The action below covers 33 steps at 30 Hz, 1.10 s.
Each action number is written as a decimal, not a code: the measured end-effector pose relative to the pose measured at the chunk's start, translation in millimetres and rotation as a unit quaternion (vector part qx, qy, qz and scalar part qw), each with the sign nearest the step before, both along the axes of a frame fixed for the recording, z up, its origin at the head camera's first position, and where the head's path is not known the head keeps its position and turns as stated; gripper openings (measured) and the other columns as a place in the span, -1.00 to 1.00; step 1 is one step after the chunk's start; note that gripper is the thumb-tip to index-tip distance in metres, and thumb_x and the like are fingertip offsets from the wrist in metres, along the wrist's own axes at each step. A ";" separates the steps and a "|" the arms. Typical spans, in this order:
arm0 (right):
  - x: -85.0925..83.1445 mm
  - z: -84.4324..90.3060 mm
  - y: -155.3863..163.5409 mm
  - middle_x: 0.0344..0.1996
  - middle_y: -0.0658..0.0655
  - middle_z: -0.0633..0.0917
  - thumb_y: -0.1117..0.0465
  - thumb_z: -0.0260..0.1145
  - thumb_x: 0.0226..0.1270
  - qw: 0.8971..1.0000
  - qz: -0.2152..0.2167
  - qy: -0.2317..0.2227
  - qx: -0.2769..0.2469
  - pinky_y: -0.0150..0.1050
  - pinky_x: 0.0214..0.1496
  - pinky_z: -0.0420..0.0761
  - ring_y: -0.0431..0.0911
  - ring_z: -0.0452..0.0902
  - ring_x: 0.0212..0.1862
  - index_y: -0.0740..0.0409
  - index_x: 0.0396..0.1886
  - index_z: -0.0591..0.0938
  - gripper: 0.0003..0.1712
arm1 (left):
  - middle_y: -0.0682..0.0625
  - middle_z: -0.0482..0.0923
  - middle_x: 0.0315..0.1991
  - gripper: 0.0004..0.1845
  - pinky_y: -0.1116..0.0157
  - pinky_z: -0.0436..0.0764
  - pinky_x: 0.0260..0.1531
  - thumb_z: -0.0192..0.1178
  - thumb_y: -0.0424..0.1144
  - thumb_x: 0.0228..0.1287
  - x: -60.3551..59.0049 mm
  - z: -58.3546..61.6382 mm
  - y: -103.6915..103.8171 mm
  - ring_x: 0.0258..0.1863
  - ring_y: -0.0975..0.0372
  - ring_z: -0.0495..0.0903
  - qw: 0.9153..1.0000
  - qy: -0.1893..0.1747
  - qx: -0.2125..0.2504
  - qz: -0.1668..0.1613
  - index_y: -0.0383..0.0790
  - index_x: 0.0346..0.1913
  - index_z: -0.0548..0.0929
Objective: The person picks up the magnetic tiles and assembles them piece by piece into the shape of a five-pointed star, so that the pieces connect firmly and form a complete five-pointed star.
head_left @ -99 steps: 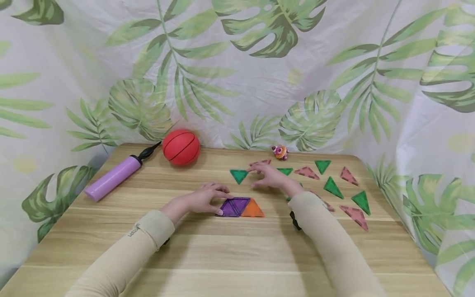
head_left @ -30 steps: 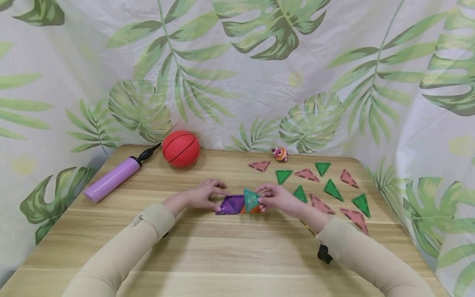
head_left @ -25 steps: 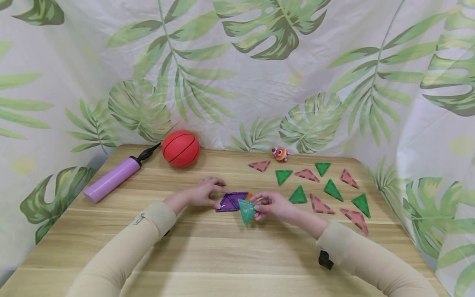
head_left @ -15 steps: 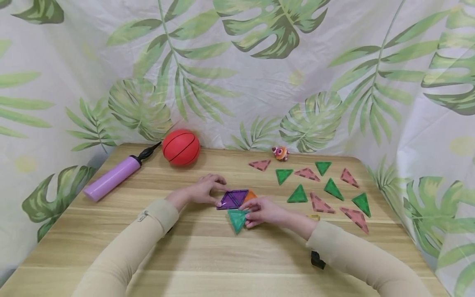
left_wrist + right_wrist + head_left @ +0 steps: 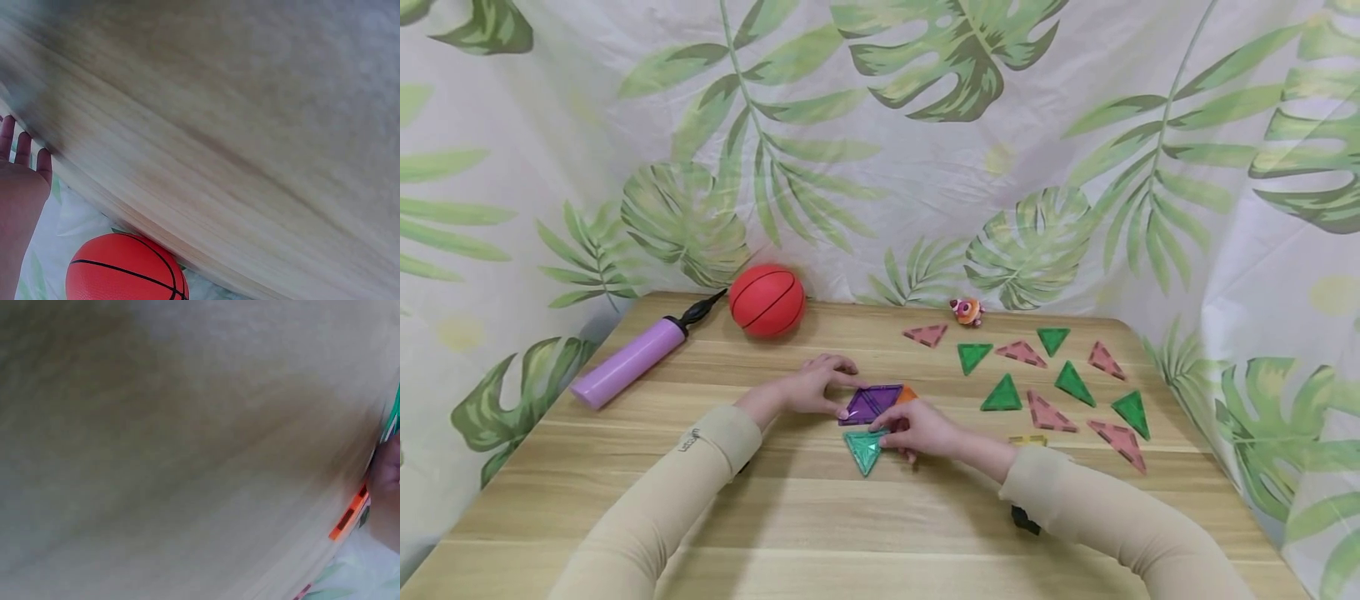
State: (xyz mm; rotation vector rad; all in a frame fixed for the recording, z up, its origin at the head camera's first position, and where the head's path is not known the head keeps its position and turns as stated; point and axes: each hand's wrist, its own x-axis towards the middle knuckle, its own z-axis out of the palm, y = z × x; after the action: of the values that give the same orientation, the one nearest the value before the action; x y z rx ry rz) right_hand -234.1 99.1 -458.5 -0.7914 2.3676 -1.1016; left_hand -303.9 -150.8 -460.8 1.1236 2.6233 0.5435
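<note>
Two purple triangle tiles [image 5: 871, 402] lie joined flat at the middle of the wooden table [image 5: 850, 533], with an orange tile [image 5: 907, 392] at their right end, partly hidden by my right hand. My left hand [image 5: 831, 386] rests its fingertips on the left end of the purple tiles; its fingers [image 5: 25, 153] look straight in the left wrist view. My right hand [image 5: 901, 431] pinches the right corner of a green triangle tile [image 5: 862, 451], which lies flat just below the purple tiles. The right wrist view is blurred and shows only the orange tile [image 5: 347, 519] beside a fingertip.
Several loose green triangles [image 5: 1002, 393] and pink triangles [image 5: 1047, 412] are scattered at the right. A red ball [image 5: 767, 300] [image 5: 125, 270], a purple pump [image 5: 628, 362] and a small toy figure [image 5: 966, 310] sit along the back. A leaf-print curtain surrounds the table.
My right hand picked a green triangle from the back, carried it over the orange tile and lowered it flat in front of the purple tiles. The left hand stayed on the purple tiles.
</note>
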 end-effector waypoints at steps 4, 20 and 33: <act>2.3 -1.7 -5.3 -0.45 -0.01 0.65 0.21 0.45 0.10 0.995 -0.004 0.101 0.014 -0.41 -0.47 0.50 -0.27 0.46 -0.49 0.09 -0.28 0.73 -0.83 | -0.09 0.27 0.29 -0.40 -0.11 0.12 0.23 0.31 0.05 0.11 0.7 2.0 0.1 0.32 -0.02 0.14 1.000 -0.005 0.000 0.005 0.11 0.26 0.49; -10.9 2.4 -1.0 -0.54 -0.05 0.59 0.26 0.49 0.02 0.988 -0.041 0.149 -0.014 -0.42 -0.41 0.45 -0.27 0.42 -0.46 0.18 -0.41 0.63 -0.82 | -0.14 0.25 0.31 -0.40 -0.15 0.09 0.25 0.31 0.03 0.14 5.8 7.5 1.0 0.33 -0.04 0.13 1.000 -0.016 0.001 0.001 0.08 0.27 0.48; -18.4 48.8 82.9 -0.26 0.19 0.60 0.15 0.43 0.13 0.986 0.026 0.155 0.048 -0.36 -0.39 0.41 -0.13 0.38 -0.42 0.18 -0.08 0.62 -0.64 | -0.17 0.03 0.45 -0.08 -0.14 0.04 0.32 0.38 0.19 -0.04 16.0 5.9 -5.9 0.43 -0.12 -0.04 0.999 -0.028 -0.028 -0.023 0.03 0.41 0.28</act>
State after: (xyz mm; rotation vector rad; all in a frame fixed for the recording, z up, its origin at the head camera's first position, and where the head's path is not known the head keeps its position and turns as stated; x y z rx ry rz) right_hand -252.5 182.0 -409.7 -1.0493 2.6130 -0.8892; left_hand -287.9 -156.8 -454.9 1.1329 2.5421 0.4825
